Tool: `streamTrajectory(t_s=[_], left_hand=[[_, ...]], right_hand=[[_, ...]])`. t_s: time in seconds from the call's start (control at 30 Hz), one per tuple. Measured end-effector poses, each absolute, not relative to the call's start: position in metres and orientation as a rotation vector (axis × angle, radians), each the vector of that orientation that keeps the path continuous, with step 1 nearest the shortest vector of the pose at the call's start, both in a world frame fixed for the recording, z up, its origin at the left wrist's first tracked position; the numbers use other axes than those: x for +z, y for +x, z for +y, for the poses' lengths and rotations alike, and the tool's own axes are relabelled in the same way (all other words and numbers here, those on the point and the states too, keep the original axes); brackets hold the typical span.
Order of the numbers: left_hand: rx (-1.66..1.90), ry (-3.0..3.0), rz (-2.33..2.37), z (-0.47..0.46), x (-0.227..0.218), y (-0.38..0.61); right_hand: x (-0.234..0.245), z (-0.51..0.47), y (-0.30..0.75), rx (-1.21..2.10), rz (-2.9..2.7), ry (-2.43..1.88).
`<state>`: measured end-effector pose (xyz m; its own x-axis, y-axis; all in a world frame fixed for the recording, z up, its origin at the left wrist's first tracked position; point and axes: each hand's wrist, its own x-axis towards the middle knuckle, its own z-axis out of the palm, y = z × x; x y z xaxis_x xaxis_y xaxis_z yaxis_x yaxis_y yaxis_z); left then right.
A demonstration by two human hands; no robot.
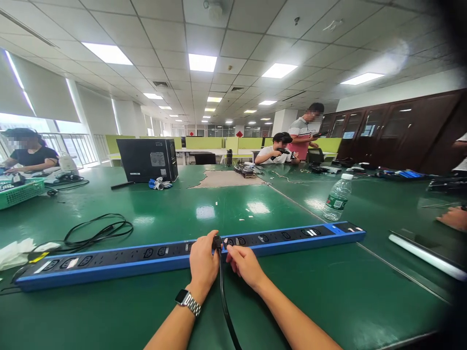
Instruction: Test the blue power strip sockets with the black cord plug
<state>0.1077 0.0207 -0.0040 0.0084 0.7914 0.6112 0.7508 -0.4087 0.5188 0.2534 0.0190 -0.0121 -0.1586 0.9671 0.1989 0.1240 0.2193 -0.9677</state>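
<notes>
A long blue and black power strip [138, 256] lies across the green table in front of me. My left hand [204, 260], with a metal-band smartwatch [188, 301] on its wrist, is closed on a black power plug [217, 243] at the middle of the strip. I cannot tell how far the plug sits in a socket. From it a thick black cord [224, 301] runs down toward me. Just right of the plug, my right hand [245, 265] is closed, its curled fingers at the strip's front edge. Whatever those fingers may hold is hidden.
A water bottle [338, 197] stands behind the strip's right end. Black cable [98, 231] and white tissue [16, 253] lie left. A computer case [146, 160], gloves [159, 183] and a green basket [22, 193] are farther back. Other people are around the table; one person's hand [453, 218] shows right.
</notes>
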Motion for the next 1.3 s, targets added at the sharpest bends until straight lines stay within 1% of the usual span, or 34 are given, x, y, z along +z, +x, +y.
streamTrajectory(t_s=[0.13, 0.23, 0.43, 0.57, 0.67, 0.8, 0.9, 1.03, 1.3], left_hand=[[1.594, 2.088, 1.588, 0.021, -0.005, 0.107], [1.584, 2.253, 1.485, 0.016, -0.002, 0.106], [1.464, 2.532, 1.427, 0.009, 0.005, 0.111], [1.501, 2.586, 1.32, 0.01, 0.006, 0.114], [1.588, 2.546, 1.287, 0.011, 0.005, 0.114], [1.658, 2.479, 1.345, 0.01, 0.004, 0.113], [1.65, 2.451, 1.339, 0.009, 0.004, 0.115], [1.642, 2.429, 1.327, 0.007, 0.003, 0.117], [1.578, 2.392, 1.326, 0.006, 0.002, 0.118]], right_hand=[[-0.01, 0.017, 0.25, 1.394, -1.451, -0.978], [-0.006, 0.015, 0.25, 1.527, -1.325, -0.903], [0.004, 0.012, 0.254, 1.58, -1.161, -0.877], [0.007, 0.015, 0.258, 1.64, -1.012, -0.812], [0.014, 0.019, 0.27, 1.71, -0.773, -0.747], [0.027, 0.024, 0.297, 1.644, -0.465, -0.681], [0.03, 0.027, 0.312, 1.585, -0.368, -0.808], [0.025, 0.029, 0.316, 1.473, -0.403, -1.082], [0.024, 0.035, 0.318, 1.39, -0.628, -1.354]])
